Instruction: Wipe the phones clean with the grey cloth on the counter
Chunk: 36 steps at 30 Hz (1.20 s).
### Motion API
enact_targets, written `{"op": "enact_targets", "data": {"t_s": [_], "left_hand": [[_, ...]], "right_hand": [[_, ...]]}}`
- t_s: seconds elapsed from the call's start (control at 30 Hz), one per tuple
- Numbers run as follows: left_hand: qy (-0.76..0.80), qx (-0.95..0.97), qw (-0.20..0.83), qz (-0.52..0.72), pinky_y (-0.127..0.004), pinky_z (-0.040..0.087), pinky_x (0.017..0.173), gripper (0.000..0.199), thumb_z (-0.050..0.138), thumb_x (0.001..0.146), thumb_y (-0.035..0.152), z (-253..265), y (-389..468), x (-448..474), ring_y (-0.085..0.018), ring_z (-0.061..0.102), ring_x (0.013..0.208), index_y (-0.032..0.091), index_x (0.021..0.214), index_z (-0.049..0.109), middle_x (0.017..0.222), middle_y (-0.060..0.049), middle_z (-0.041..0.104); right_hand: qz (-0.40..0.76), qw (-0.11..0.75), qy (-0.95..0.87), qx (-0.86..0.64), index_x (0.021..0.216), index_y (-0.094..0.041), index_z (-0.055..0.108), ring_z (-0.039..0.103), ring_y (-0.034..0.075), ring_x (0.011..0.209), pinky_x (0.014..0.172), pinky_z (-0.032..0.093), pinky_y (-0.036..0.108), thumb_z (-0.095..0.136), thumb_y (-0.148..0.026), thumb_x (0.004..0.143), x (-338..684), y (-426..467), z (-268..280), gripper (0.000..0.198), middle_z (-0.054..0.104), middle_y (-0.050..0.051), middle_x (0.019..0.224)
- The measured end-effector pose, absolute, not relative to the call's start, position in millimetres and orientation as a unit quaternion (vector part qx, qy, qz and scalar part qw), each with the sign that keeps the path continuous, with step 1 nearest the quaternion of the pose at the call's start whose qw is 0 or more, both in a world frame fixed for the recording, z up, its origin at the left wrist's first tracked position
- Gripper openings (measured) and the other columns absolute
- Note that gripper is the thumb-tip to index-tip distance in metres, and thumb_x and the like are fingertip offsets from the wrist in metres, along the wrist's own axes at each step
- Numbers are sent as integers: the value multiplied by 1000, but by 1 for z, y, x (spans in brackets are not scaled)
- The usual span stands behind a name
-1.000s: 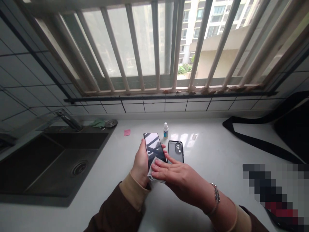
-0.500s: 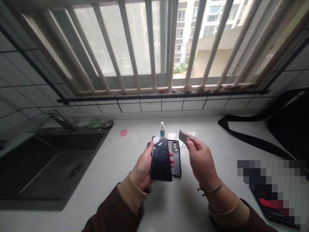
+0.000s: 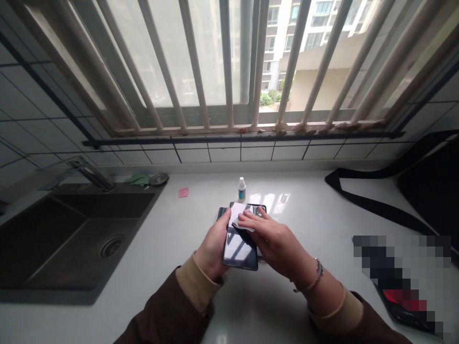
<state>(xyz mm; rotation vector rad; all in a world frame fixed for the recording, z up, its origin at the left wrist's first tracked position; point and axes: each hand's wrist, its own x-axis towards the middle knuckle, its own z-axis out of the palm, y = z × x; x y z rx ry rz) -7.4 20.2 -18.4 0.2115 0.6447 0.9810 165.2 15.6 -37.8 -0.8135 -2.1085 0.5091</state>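
Observation:
My left hand grips a dark smartphone by its sides, the glossy screen facing up and reflecting the window. A folded grey cloth lies under the fingers of my right hand, pressed against the upper part of the screen. Beneath and behind the phone, a phone case with a camera cutout rests on the counter, mostly covered. The edge of another dark flat object shows to the left of the phone. Just beyond stands a small white bottle with a blue label.
A dark sink with a faucet takes up the left side. A pink paper slip lies on the white counter. At right are a black strap and a partly blurred-out dark object. A barred window is behind.
My right hand has come left and down with the cloth, from beside the phone onto its screen. The left hand still holds the phone in nearly the same place.

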Motion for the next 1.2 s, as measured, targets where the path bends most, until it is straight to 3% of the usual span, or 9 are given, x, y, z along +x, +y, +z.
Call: {"op": "enact_targets", "data": {"t_s": [0.2, 0.4, 0.67, 0.77, 0.87, 0.97, 1.07, 1.2], "left_hand": [[334, 69, 804, 488, -38, 63, 85, 61, 39, 110, 51, -18, 27, -18, -25, 77, 81, 1, 121, 70, 92, -19, 77], [360, 80, 782, 503, -33, 60, 63, 59, 39, 108, 55, -19, 32, -27, -22, 71, 64, 6, 122, 69, 89, -16, 75], [370, 85, 728, 571, -44, 65, 77, 61, 34, 109, 54, -16, 33, -27, -29, 76, 80, 5, 119, 69, 93, -19, 75], [353, 97, 722, 587, -49, 65, 84, 64, 33, 109, 56, -16, 33, -27, -31, 76, 86, 4, 119, 70, 97, -20, 75], [346, 118, 756, 543, -49, 65, 86, 64, 38, 108, 57, -13, 29, -26, -29, 76, 88, 4, 122, 71, 103, -21, 76], [319, 164, 828, 432, -47, 66, 80, 65, 41, 107, 60, -10, 21, -24, -28, 75, 86, 6, 128, 70, 107, -21, 75], [292, 197, 882, 312, -42, 66, 72, 72, 37, 106, 64, -10, 14, -21, -28, 74, 85, 5, 127, 72, 108, -23, 74], [317, 234, 883, 254, -37, 65, 66, 71, 34, 107, 62, -13, 9, -17, -26, 74, 82, 6, 120, 74, 101, -22, 74]], "right_hand": [[242, 387, -852, -255, 136, -30, 67, 61, 23, 141, 134, 26, 58, 50, -8, 104, 164, 6, -30, 42, 72, 2, 142], [278, 383, -856, -207, 133, -29, 67, 65, 20, 137, 135, 25, 53, 51, -8, 103, 162, 2, -19, 40, 76, 2, 136], [322, 442, -816, -190, 124, -27, 74, 78, 23, 115, 132, 33, 53, 56, -11, 101, 163, -6, -17, 33, 83, 3, 117], [429, 519, -679, -291, 117, -24, 79, 79, 27, 112, 119, 50, 52, 57, -29, 106, 161, -1, -29, 24, 83, 7, 114], [514, 600, -446, -421, 118, -22, 79, 78, 29, 108, 99, 64, 45, 63, -49, 103, 160, 14, -40, 35, 82, 10, 116], [489, 650, -337, -474, 119, -19, 79, 77, 29, 110, 100, 63, 44, 69, -52, 97, 164, 27, -45, 41, 82, 10, 115], [409, 647, -405, -500, 127, -21, 78, 73, 30, 123, 111, 56, 50, 64, -50, 101, 167, 26, -42, 41, 79, 10, 126], [328, 555, -589, -487, 132, -28, 76, 72, 31, 127, 113, 56, 52, 57, -40, 106, 165, 13, -36, 34, 78, 7, 131]]}}
